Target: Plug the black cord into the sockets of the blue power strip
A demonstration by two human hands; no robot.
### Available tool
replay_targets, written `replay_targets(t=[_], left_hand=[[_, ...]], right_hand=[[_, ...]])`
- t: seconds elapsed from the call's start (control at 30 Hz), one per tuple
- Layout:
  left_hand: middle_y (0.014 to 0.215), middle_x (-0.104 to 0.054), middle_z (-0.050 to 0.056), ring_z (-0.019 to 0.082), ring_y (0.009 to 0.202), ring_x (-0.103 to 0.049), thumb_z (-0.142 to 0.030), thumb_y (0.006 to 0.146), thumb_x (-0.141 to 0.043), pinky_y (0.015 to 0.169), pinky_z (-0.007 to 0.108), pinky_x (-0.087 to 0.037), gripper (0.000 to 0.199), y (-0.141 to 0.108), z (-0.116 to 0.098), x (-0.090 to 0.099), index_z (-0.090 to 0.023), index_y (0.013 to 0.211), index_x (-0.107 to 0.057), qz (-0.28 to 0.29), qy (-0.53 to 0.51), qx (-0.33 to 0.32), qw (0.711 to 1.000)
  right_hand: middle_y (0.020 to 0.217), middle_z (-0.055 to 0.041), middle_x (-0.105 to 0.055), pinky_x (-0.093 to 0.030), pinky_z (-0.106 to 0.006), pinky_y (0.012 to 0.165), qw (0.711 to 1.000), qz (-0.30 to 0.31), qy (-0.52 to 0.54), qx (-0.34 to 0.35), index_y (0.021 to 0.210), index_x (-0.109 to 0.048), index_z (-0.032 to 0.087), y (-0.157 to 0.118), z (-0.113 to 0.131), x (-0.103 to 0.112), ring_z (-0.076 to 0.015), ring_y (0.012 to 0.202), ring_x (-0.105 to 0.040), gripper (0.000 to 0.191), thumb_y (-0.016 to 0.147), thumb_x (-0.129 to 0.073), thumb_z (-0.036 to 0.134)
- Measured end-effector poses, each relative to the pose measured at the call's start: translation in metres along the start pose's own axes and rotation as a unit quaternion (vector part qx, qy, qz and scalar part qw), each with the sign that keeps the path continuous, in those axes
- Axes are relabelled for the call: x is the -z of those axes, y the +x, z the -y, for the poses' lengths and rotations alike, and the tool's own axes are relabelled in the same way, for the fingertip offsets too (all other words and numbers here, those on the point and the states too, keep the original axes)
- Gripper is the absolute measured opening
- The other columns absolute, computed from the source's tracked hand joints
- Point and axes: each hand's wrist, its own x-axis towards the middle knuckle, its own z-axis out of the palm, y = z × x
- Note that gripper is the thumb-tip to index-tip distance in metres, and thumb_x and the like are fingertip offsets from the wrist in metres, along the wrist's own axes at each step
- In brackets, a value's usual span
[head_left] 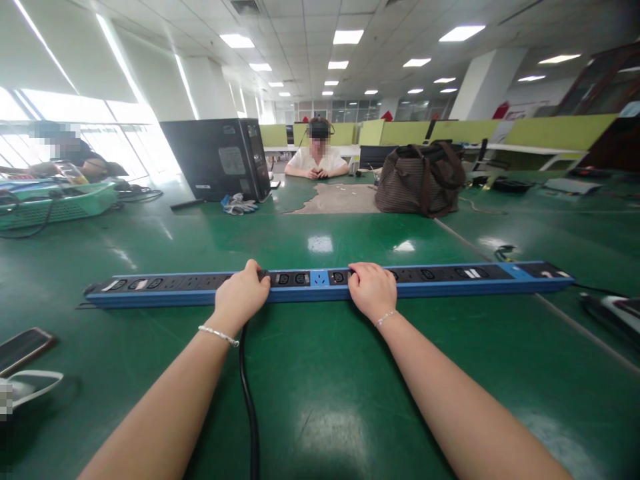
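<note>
A long blue-and-black power strip [320, 291] lies crosswise on the green table, its rows of sockets facing up. My left hand [243, 290] is closed over its left-middle part, around what looks like a black plug that the fingers mostly hide. From beneath that hand a black power cable [247, 387] runs down toward me and out of the frame. To the right of the centre, my right hand [374, 290] grips the strip with its fingers curled over the top. Between the two hands, black sockets and one light-blue socket [319, 279] show.
Behind the strip stand a black computer case [215, 160], grey-blue gloves [239, 204] and a brown bag [420, 179]. A person [317, 160] sits opposite; another is at far left. A green basket [65, 207] and a phone [25, 350] are at left. A dark device [613, 317] lies right.
</note>
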Motion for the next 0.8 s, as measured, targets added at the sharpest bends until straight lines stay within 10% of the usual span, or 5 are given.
replay_targets(t=[0.33,0.53,0.8], left_hand=[[0.098,-0.067,0.014,0.030,0.092,-0.062,-0.045,0.082,-0.035,0.075,0.040,-0.045,0.040,0.000,0.001,0.005,-0.021,0.107,-0.054,-0.013,-0.036,0.008,0.999],[0.093,-0.067,0.007,0.026,0.088,-0.061,-0.051,0.078,-0.041,0.071,0.035,-0.045,0.041,0.004,0.028,0.044,-0.024,0.103,-0.058,-0.144,-0.153,0.055,0.976],[0.087,-0.067,0.007,0.030,0.087,-0.060,-0.057,0.072,-0.045,0.068,0.036,-0.044,0.043,0.007,0.051,0.055,-0.025,0.097,-0.061,-0.099,-0.107,0.064,0.987]], right_hand=[[0.104,-0.0020,-0.068,-0.031,-0.034,0.087,1.000,0.001,-0.001,0.000,0.097,-0.068,0.022,0.001,-0.001,-0.001,-0.0183,0.101,-0.055,0.031,0.081,-0.042,0.021],[0.104,-0.0016,-0.068,-0.031,-0.033,0.087,1.000,0.000,0.005,0.001,0.097,-0.068,0.022,0.000,-0.001,-0.002,-0.0184,0.101,-0.055,0.030,0.081,-0.042,0.021],[0.105,-0.0025,-0.068,-0.031,-0.034,0.088,1.000,0.008,0.004,-0.008,0.098,-0.068,0.022,0.001,-0.001,0.001,-0.0185,0.101,-0.055,0.031,0.081,-0.041,0.021]])
